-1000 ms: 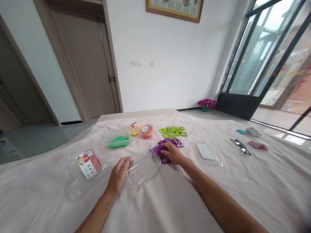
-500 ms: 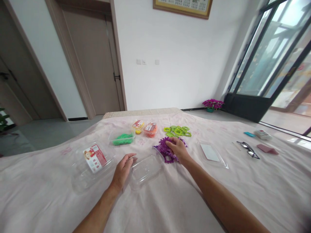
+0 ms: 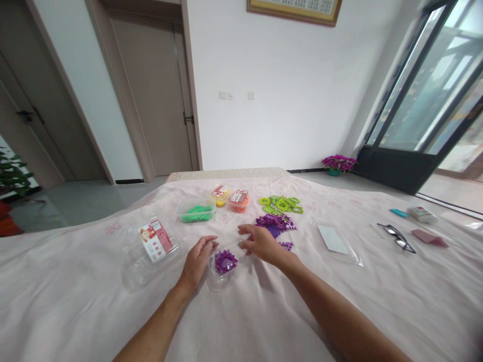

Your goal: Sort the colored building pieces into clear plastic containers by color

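Toothed pieces now in plastic tub

Slanting the left forearm and the right forearm inward, both bare. Pinching with the left hand, setting thumb close against fingers. Holding the right hand opposite, well apart, parting its bent fingers and pointing them leftward.
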A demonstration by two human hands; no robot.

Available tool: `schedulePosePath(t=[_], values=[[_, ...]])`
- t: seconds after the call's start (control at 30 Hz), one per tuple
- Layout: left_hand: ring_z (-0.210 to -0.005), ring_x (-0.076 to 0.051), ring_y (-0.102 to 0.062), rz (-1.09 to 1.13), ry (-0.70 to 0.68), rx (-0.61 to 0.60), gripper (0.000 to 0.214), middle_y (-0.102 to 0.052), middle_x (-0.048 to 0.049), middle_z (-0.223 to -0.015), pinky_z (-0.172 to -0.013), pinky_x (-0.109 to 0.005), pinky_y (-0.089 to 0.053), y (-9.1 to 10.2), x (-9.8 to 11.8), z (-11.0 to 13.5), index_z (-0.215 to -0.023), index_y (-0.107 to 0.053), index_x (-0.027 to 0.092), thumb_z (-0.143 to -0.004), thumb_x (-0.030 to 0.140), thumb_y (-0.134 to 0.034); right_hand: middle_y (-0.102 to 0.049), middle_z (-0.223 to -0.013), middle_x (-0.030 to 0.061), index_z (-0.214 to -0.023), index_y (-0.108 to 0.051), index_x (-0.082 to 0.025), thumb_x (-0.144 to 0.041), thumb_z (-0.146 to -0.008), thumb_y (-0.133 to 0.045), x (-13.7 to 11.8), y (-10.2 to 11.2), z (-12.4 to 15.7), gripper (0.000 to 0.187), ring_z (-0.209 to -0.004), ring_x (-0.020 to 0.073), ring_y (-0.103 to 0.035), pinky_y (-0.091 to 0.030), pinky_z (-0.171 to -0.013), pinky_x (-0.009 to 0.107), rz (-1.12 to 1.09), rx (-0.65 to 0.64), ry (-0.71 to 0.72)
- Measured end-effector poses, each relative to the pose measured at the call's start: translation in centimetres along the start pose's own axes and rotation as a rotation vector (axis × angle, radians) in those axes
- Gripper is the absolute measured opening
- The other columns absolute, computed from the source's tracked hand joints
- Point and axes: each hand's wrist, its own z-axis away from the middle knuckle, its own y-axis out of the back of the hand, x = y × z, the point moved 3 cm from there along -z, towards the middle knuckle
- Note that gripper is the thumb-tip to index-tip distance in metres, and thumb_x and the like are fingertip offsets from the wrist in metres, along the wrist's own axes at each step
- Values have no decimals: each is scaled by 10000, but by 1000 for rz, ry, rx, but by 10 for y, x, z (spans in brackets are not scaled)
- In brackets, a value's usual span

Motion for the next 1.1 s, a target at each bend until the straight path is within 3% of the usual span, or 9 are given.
schedulePosePath(t=[0.2, 0.3, 0.37, 0.47, 0.6, 0.7, 0.87, 1.0, 1.1], values=[[-1020, -252, -687, -15, -41, 17, 420, -746, -116, -1061, -965, -395, -490, 2, -2, -1, -1148, -674, 160, -870, 459, -573, -749, -1083, 59, -1117, -721, -214, -151, -819, -569, 10, 30, -8, 340, -869, 201, -712, -579, -839, 358, 266, 369, 221], [-1012, -247, -689, -19, -35, 14, 417, -743, -116, -1075, -961, -398, -492, 2, -3, 0, -1155, -670, 166, -875, 456, -564, -749, -1087, 72, -1090, -727, -197, -123, -825, -504, 20, 49, -9, 354, -1009, 221, -691, -524, -961, 390, 404, 487, 232], [-1009, -250, -692, -14, -29, 10, 423, -744, -119, -1073, -957, -401, -495, 2, -3, 0, -1155, -669, 165, -867, 459, -571, -749, -1086, 78, -1072, -735, -194, -121, -812, -507, 29, 61, -10, 353, -1053, 237, -674, -497, -994, 411, 502, 483, 195], [-1015, -263, -695, -2, -43, 24, 423, -748, -125, -1059, -943, -407, -504, 3, -4, -1, -1137, -672, 159, -847, 457, -590, -739, -1150, 74, -1102, -736, -207, -117, -756, -560, 42, 69, -9, 399, -1125, 258, -643, -450, -1050, 432, 617, 378, 185], [-971, -265, -707, -2, -61, 111, 396, -755, -112, -996, -903, -407, -519, 7, -4, -1, -1089, -678, 158, -821, 440, -604, -645, -1362, 98, -1302, -659, -199, -159, -707, -638, 49, 59, -5, 596, -1277, 288, -554, -386, -1112, 430, 718, 171, 255], [-935, -257, -712, -12, -63, 174, 370, -755, -99, -943, -881, -397, -523, 10, -3, 0, -1052, -678, 157, -811, 425, -594, -670, -1329, 76, -1300, -665, -228, -189, -749, -638, 48, 48, -1, 553, -1240, 273, -583, -390, -1097, 416, 756, 77, 292], [-924, -254, -714, -19, -60, 193, 354, -756, -92, -922, -865, -382, -525, 11, -3, 1, -1018, -683, 158, -802, 422, -593, -733, -1182, 89, -1183, -722, -208, -277, -904, -553, 43, 48, 2, 334, -1134, 253, -641, -430, -1034, 382, 698, 161, 276], [-926, -257, -716, -15, -58, 189, 360, -759, -98, -931, -860, -383, -528, 11, -4, 0, -1022, -687, 159, -799, 428, -600, -741, -1137, 87, -1130, -720, -200, -340, -951, -480, 48, 58, 0, 330, -1067, 247, -663, -468, -970, 365, 505, 319, 223], [-924, -264, -718, -15, -65, 184, 370, -762, -108, -932, -860, -394, -531, 12, -6, -1, -1023, -691, 156, -795, 435, -610, -746, -940, 73, -1003, -708, -188, -413, -953, -454, 59, 71, -2, 343, -869, 245, -675, -501, -817, 349, 420, 484, 128]])
